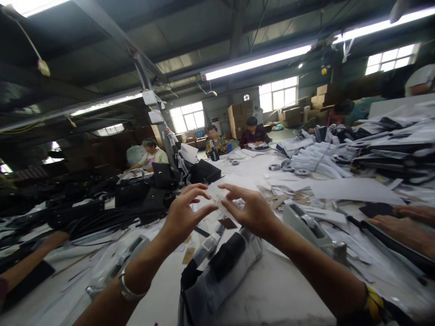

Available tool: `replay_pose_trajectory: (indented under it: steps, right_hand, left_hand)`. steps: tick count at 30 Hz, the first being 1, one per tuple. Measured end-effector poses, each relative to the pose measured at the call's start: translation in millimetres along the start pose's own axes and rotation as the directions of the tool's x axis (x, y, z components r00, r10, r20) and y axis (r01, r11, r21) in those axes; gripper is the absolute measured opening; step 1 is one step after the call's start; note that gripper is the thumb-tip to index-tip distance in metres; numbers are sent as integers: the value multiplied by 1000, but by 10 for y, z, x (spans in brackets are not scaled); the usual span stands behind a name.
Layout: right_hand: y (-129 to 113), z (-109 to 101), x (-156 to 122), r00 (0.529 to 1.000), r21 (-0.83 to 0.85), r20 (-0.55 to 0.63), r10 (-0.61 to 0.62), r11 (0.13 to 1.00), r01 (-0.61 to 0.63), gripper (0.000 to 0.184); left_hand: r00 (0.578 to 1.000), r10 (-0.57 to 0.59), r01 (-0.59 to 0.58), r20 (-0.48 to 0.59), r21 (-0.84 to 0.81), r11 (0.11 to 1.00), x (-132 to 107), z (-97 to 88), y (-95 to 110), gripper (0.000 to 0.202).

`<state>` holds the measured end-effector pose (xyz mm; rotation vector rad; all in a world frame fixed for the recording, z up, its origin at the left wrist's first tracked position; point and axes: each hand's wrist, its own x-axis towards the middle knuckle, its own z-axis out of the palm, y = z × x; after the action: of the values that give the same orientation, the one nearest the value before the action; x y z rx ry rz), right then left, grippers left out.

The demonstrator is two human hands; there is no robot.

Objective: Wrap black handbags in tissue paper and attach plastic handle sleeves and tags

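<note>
My left hand [185,212] and my right hand [253,210] are raised facing each other above the work table, fingertips a short gap apart. On each, the fingers curve in a C shape, with the thumb away from the forefinger. Something thin and pale shows between the fingertips; I cannot tell whether it is touched or lies behind. Below my hands, a black item [227,251] lies on the table, partly covered in clear plastic, its strap-like end toward my body. A small brown piece [228,223] lies just beyond it.
Grey tape dispensers [307,228] stand on both sides. Black bags [163,175] pile up at left; white tubes [314,158] and paper scraps cover the right. A co-worker's hand [56,240] is at left, another's hands [408,224] at right. More people sit across the table.
</note>
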<state>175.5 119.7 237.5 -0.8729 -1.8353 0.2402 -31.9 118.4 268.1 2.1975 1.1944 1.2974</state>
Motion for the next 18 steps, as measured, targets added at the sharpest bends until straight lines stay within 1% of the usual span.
replay_pose_trajectory:
  steps: [2, 3, 5, 8, 10, 13, 15, 16, 18]
  right_hand:
    - [-21, -31, 13, 1000, -12, 28, -5, 1000, 5, 42]
    - [-28, -46, 19, 999, -18, 37, -6, 1000, 7, 42]
    - [-27, -76, 28, 999, -32, 45, 4, 999, -2, 42]
    - [21, -111, 20, 998, -3, 50, 32, 999, -32, 43]
    - [79, -118, -2, 995, 69, 67, 69, 995, -74, 44]
    - [169, -94, -55, 980, 217, 117, 164, 958, -186, 43]
    - [213, -60, -94, 959, 327, 174, 225, 905, -272, 44]
    - [229, -40, -114, 947, 384, 207, 245, 870, -309, 45]
    - [248, 1, -152, 924, 493, 269, 271, 785, -374, 48]
  left_hand:
    - [997, 72, -71, -15, 78, 994, -10, 60, 24, 31]
    - [995, 98, -95, -25, 85, 992, -10, 84, 31, 28]
    - [994, 99, -98, -34, 28, 995, -2, 116, 36, 20]
    - [999, 34, -35, -14, -72, 997, 21, 122, 27, 18]
    - [1000, -27, 27, 3, -125, 992, 31, 106, 24, 21]
    - [994, -98, 104, 43, -202, 974, 36, 72, 44, 27]
    - [984, -158, 177, 87, -311, 934, 40, 48, 75, 28]
    - [974, -198, 226, 112, -395, 891, 43, 37, 91, 27]
    - [947, -272, 322, 173, -565, 760, 52, 16, 123, 25]
